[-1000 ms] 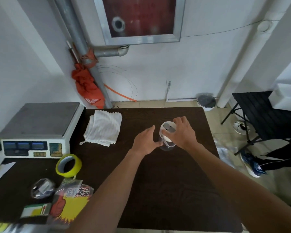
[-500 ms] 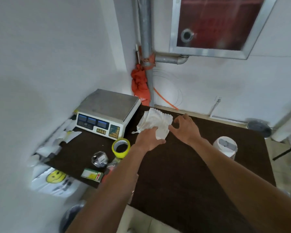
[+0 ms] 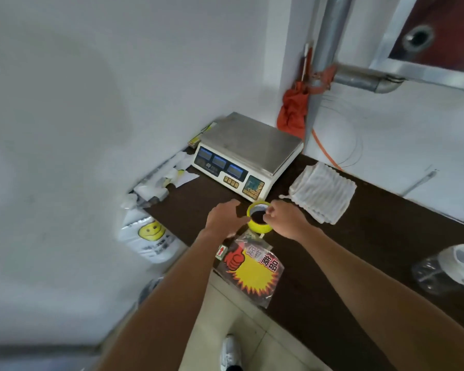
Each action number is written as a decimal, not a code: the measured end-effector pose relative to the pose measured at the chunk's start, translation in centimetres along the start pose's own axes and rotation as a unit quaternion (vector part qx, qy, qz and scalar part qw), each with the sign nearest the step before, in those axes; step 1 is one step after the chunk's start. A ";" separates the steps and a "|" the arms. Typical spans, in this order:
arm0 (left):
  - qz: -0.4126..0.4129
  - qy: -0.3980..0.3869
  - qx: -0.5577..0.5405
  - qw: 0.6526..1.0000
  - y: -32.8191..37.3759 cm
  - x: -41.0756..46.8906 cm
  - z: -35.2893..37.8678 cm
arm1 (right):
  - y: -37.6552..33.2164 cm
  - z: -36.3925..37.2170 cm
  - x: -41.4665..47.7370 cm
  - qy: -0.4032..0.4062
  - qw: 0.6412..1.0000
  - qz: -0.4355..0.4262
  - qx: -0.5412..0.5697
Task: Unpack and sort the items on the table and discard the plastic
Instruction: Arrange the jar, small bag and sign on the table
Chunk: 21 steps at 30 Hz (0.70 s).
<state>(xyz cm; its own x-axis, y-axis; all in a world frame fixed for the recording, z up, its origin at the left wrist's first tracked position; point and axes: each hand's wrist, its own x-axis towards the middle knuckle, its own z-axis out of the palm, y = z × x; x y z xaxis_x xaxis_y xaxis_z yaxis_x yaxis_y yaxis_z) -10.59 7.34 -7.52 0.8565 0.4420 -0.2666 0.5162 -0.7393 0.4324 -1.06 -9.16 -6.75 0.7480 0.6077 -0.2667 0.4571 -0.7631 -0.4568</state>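
Item: yellow tape roll point(image 3: 260, 229), lying flat on the dark table point(image 3: 359, 253), just in front of the weighing scale point(image 3: 249, 145).

Right hand point(image 3: 285, 219): fingers curled over the roll's far rim, pinching it.
Left hand point(image 3: 225, 218): against the roll's near-left side. Its fingers are tucked behind the palm, so its grasp cannot be told.

Progress, as judged: early to middling.
- Folded white cloth point(image 3: 323, 194) lies bare beside the scale.
- White container point(image 3: 460, 261), far right, is still inside clear plastic.
- Packet of promotional labels point(image 3: 252, 274) is still bagged and overhangs the table edge.
- No discarded plastic is visible.

Obscured:
- Whether the roll carries a wrapper.
- The contents of the smiley-face bag point(image 3: 150, 236) below the table.
- Blurred clutter along the wall.
- The container, cut off by the frame edge.
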 end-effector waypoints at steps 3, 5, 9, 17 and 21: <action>-0.040 0.013 -0.040 0.998 -4.0 0.4 -0.3 | -2.2 3.3 1.1 -0.072 0.997 -0.001 -0.007; -0.059 0.015 -0.041 0.997 -6.2 0.8 -0.1 | -3.3 5.2 1.6 -0.106 0.994 0.007 0.005; -0.080 -0.013 -0.029 0.996 -8.8 1.8 0.9 | -4.8 8.3 2.9 -0.126 0.987 0.061 0.077; -0.025 -0.088 0.014 0.996 -9.9 3.2 3.4 | -7.2 10.2 3.7 -0.093 0.957 0.154 0.226; -0.013 -0.059 0.016 0.998 -9.8 3.1 4.2 | -5.9 11.1 4.6 -0.098 0.931 0.190 0.297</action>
<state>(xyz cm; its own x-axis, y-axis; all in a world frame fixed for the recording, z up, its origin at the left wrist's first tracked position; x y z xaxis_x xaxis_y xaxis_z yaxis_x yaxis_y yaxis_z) -13.01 13.84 -16.25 0.8347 0.4002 -0.3782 0.5366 -0.7453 0.3958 -5.65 0.63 -14.71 0.6728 0.3920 -0.6274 -0.2120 -0.7104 -0.6711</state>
